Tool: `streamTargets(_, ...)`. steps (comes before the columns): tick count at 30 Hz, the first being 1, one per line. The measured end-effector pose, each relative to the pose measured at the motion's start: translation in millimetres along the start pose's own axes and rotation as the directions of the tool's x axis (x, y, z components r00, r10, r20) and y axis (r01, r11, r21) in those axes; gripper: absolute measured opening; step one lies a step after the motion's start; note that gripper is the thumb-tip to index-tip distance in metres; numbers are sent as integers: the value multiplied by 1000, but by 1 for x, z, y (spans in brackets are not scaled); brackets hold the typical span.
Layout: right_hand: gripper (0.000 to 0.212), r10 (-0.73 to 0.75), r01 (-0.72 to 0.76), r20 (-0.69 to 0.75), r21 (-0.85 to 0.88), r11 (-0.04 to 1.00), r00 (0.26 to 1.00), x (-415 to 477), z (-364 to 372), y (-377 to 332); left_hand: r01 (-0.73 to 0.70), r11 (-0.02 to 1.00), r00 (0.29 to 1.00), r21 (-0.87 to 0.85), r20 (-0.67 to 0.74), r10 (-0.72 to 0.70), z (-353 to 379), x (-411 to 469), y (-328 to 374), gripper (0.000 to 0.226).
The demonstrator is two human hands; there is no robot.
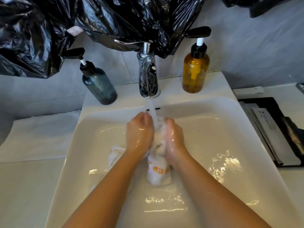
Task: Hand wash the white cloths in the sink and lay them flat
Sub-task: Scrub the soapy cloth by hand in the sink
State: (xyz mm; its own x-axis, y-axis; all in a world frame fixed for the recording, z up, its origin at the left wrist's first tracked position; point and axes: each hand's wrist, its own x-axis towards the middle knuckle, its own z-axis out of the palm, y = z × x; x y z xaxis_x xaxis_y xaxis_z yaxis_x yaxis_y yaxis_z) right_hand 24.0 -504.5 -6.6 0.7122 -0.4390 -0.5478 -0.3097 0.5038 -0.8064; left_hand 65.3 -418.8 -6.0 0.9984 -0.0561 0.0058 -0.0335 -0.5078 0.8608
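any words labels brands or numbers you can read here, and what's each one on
Nothing here reads clearly.
white cloth: orange printed characters, too blurred to read.
packets in the black tray: dark print, too small to read.
tag on the black plastic: faint marks, unreadable.
blue-grey bottle: faint label patch, unreadable.
amber bottle: no text seen.

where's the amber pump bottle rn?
Head view: the amber pump bottle stands upright on the sink's back ledge, just right of the tap; the blue-grey bottle is on the tap's other side.
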Motion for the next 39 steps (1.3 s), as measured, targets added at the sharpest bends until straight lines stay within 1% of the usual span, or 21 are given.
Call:
streamTargets(2, 25, -25, 28, -78, 42, 999, 997, 5, -4, 0, -48, 998, 998, -31, 45, 49, 5, -22, 13, 36)
streamTargets(3, 24, -43, 44, -61, 21, 999, 997, 5, -6, 0, -64, 998, 995, -9, 73, 65, 10, -32, 19, 37)
streamTargets(5, 23, -70, 69, -9, -36, 997, 998, 0, -5, 1, -4, 999, 997, 35, 73, 2, 18, -36, 27, 36)
streamTargets(7, 25, -44, 44, 5, 16, 999, 999, -5, -2, 5, 81, 997, 996, 8, 35, -81, 18, -21, 23, 28)
streamTargets(8, 25, 1, -2, 20, 49, 999, 1000, -6, 0, 7, 81, 997, 996, 2, 28, -81, 15, -9, 19, 24)
streamTargets(11, 26, 76, -77, 41, 16, 997, 996, -6, 5, 5, 47, 997, 999, 54, 5, -48, 4, 8, 8, 27)
streamTargets(15, 24, 68, -67, -25, 50, 997, 997, 0, 4, -7, -19, 997, 997, -79, 74, 25, 1, -22, 14, 32)
streamTargets(16, 23, 34, -34, 7, 19, 999, 999, 1, 6, -6, -21, 997, 996, -72, 89, 27, 2, -26, 15, 31)
streamTargets(18, 25, -65, 77, 87, -142, 987, 994, -1, 13, -2, -14, 998, 998, -56, 55, 17, 4, -19, 12, 34)
streamTargets(19, 29, -60, 81, 102, -221, 972, 993, -3, 13, -1, 0, 999, 999, -53, 40, 2, 1, -11, 9, 37)
streamTargets(22, 45, 114, -30, 251, -316, 948, 961, 0, 4, -6, 22, 999, 999, -28, 34, -21, -20, 13, 4, 38)
streamTargets(23, 50, 127, -7, 319, -351, 936, 939, 4, -4, -8, 13, 999, 999, -30, 40, -12, -28, 19, 3, 38)
streamTargets(25, 54, 107, 183, 497, -499, 847, 861, 7, -21, -14, -26, 1000, 997, -16, 69, 27, -40, 27, 7, 39)
streamTargets(27, 42, 156, 379, 606, -655, 654, 780, 7, -31, -20, -64, 996, 991, 54, 122, 57, -50, 31, 11, 38)
streamTargets(29, 24, 174, 470, 609, -736, 488, 774, 9, -36, -29, -78, 990, 985, 118, 166, 58, -61, 33, 10, 38)
streamTargets(30, 24, 153, 485, 597, -754, 442, 788, 9, -40, -34, -80, 986, 982, 144, 182, 53, -66, 33, 8, 41)
streamTargets(33, 31, 52, 474, 564, -737, 482, 824, 12, -53, -40, -135, 957, 965, 258, 252, 68, -79, 30, 0, 42)
streamTargets(36, 39, -78, 513, 587, -627, 586, 806, 8, -50, -42, -331, 844, 888, 422, 442, 128, -81, 24, 1, 26)
streamTargets(37, 47, -97, 520, 598, -592, 616, 796, 6, -45, -41, -384, 839, 842, 385, 518, 148, -78, 20, 4, 32)
streamTargets(38, 56, -112, 519, 604, -558, 647, 789, 5, -39, -42, -395, 873, 798, 285, 578, 172, -75, 14, 6, 41)
streamTargets(39, 63, -127, 515, 601, -534, 670, 789, 5, -34, -42, -357, 917, 771, 177, 611, 182, -71, 9, 8, 50)
